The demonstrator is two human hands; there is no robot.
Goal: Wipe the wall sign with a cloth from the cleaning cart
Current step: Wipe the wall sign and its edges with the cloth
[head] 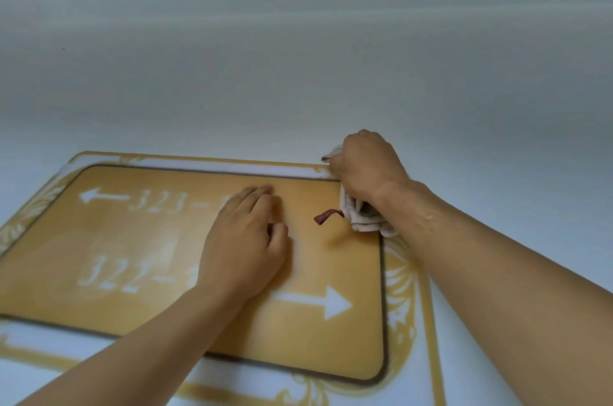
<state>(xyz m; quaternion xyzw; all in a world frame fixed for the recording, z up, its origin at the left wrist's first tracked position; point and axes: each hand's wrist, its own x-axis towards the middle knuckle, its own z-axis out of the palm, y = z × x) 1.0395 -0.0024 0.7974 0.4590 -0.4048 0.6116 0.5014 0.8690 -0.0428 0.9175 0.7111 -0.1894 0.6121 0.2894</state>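
Fingers of the right hand (366,167) curl round a bunched off-white cloth (363,216) and press it on the top right corner of the wall sign (139,259), a dark red tag (326,216) trailing from the cloth. The left hand (243,249) lies flat on the sign's orange panel, fingers relaxed and together, covering part of the room numbers between two white arrows. Pale wall (298,57) surrounds the ornate gold border.
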